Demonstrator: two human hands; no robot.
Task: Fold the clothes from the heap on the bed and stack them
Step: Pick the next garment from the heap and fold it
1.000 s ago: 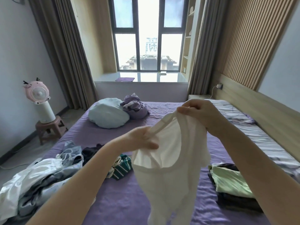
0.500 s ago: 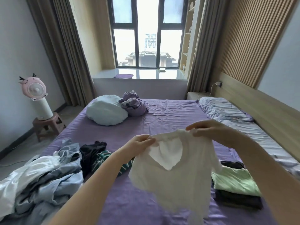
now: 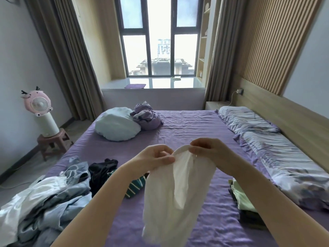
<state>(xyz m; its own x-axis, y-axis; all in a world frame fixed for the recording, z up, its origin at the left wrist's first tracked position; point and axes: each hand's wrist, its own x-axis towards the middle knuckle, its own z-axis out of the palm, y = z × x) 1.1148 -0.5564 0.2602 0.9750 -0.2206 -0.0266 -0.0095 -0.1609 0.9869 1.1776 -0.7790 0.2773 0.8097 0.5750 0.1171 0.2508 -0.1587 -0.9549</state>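
A thin white top (image 3: 175,191) hangs in the air over the purple bed (image 3: 195,132), doubled lengthwise. My left hand (image 3: 156,157) pinches its upper edge and my right hand (image 3: 206,150) pinches the same edge close beside it. The heap of unfolded clothes (image 3: 46,200), white, pale blue, black and striped green, lies at the bed's near left. A stack of folded clothes (image 3: 243,198) with a light green piece on top sits at the near right, partly behind my right forearm.
A pale blue pillow (image 3: 116,126) and a bundled purple cloth (image 3: 146,117) lie at the far left of the bed. Patterned pillows (image 3: 263,139) run along the headboard on the right. A pink fan (image 3: 40,107) stands on a stool (image 3: 53,141) left of the bed.
My hands have come together, bringing the two shoulders of the white top side by side, so the spread top now hangs folded in half lengthwise. The camera tilted slightly.
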